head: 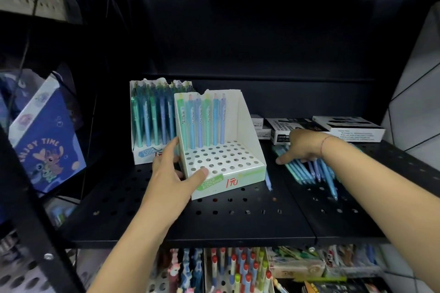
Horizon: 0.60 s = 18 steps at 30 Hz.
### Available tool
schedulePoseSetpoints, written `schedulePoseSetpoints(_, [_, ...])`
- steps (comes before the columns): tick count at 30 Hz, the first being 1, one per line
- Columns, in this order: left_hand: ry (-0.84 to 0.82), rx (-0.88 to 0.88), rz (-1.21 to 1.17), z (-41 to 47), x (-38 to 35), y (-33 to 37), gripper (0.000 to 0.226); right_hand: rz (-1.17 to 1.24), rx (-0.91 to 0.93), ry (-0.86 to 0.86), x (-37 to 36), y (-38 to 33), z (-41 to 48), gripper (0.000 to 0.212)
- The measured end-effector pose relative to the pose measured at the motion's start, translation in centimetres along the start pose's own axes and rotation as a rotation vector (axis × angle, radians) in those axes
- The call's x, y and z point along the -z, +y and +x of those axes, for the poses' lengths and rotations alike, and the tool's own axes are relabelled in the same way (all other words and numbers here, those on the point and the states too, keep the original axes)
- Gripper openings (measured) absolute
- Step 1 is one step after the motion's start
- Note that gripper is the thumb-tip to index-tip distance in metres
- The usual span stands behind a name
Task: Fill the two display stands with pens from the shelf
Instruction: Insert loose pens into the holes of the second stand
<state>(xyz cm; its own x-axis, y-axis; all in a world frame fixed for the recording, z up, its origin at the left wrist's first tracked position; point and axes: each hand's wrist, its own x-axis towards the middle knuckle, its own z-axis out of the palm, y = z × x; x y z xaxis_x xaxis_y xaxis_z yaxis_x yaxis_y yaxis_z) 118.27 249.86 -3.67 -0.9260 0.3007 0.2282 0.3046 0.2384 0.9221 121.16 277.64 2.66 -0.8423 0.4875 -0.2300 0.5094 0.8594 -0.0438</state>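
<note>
A white display stand (pixel 238 173) with a perforated top sits at the middle of the black shelf (pixel 238 226); one row of blue and green pens (pixel 204 121) stands at its back. My left hand (pixel 173 171) grips its front left corner, thumb on the holes. Behind it to the left stands a second white stand (pixel 142 154), packed with pens. My right hand (pixel 302 147) reaches down onto a loose pile of blue pens (pixel 312 171) on the shelf to the right, fingers curled over them. One stray pen (pixel 268 179) lies beside the front stand.
Black-and-white marker boxes (pixel 345 129) lie at the shelf's back right. A blue cartoon box (pixel 47 140) leans on the neighbouring shelf at left. More pens (pixel 238 269) and stationery fill the shelf below. A grey tiled wall (pixel 419 78) rises at right.
</note>
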Motion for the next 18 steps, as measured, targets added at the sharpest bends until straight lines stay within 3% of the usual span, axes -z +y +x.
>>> schedulePoseSetpoints(18, [0.006, -0.01, 0.005, 0.01, 0.0, -0.11, 0.084, 0.174, 0.042, -0.23, 0.53, -0.2, 0.57, 0.041])
